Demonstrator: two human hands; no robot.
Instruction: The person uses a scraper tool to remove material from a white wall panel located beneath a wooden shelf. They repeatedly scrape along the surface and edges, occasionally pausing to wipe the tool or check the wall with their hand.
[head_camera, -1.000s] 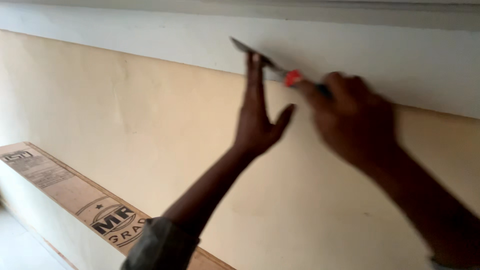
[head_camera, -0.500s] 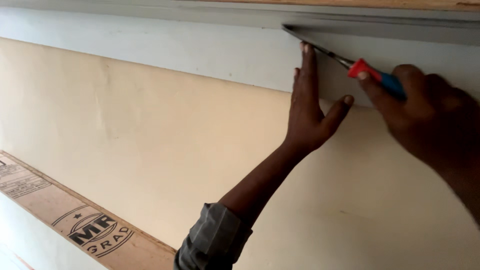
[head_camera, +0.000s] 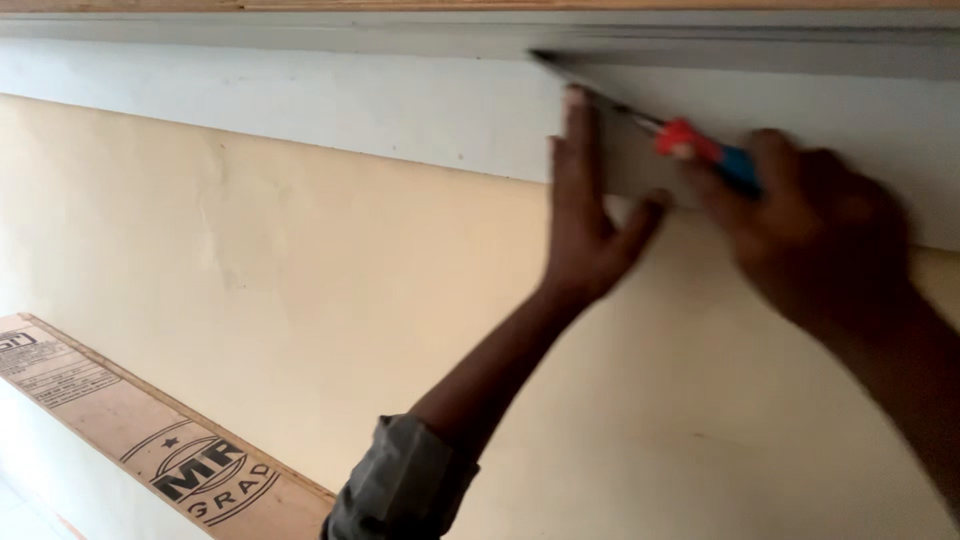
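We press our left hand (head_camera: 590, 225) flat against the white strip (head_camera: 300, 110) that runs along the top of the cream panel (head_camera: 300, 300); the fingers are straight and close together, pointing up, and the thumb is spread out to the side, so the hand is fully open and holds nothing. Just beside it, on the thumb side, our right hand (head_camera: 815, 235) is closed around a tool with a red and blue handle (head_camera: 705, 155). The hand is blurred, so we cannot tell exactly how the fingers wrap the handle. The tool's thin metal blade (head_camera: 590, 85) slants up past the left fingertips, and its tip meets the grey ledge (head_camera: 300, 40) directly above the white strip. Whether the blade touches the left fingers we cannot tell. Below the left hand, the forearm drops to a rolled grey sleeve (head_camera: 400, 490). Well below the strip, at the foot of the cream panel, a brown board with dark printing (head_camera: 150, 450) lies at a slant.
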